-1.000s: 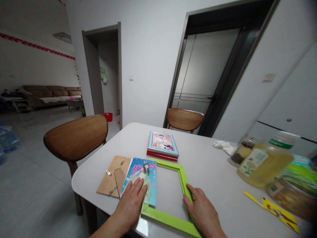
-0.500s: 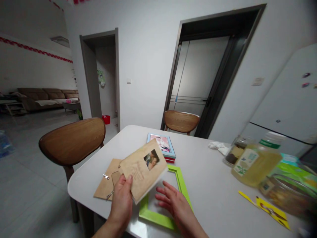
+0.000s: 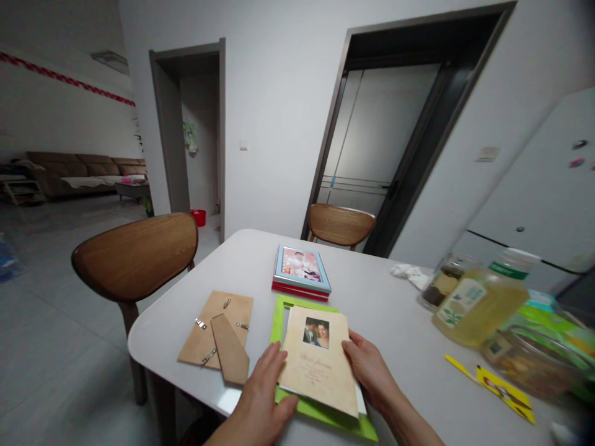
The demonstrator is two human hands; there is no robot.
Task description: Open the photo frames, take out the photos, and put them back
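A cream photo card point(image 3: 320, 368) with a small picture of two people and printed writing lies slightly tilted over the green picture frame point(image 3: 277, 319). My right hand point(image 3: 372, 371) grips the card's right edge, thumb on top and fingers partly hidden behind it. At the left edge rests my left hand point(image 3: 267, 387), its fingers stretched out and the thumb apart, by the card and the frame's near left corner. A brown backing board point(image 3: 198, 344) with metal clips and a fold-out stand point(image 3: 230, 350) lies left of the frame.
Behind the green frame are stacked picture frames point(image 3: 302, 272), a blue one on top. To the right stand a bottle of yellow liquid point(image 3: 483, 303), a jar point(image 3: 444, 279) and a clear container point(image 3: 520, 356), with a yellow packet point(image 3: 506, 393) in front. Wooden chairs point(image 3: 139, 254) flank the table.
The card has come down and right from mid-air onto the green frame. My right hand has closed on its right edge; my left hand has loosened and moved right to its left edge.
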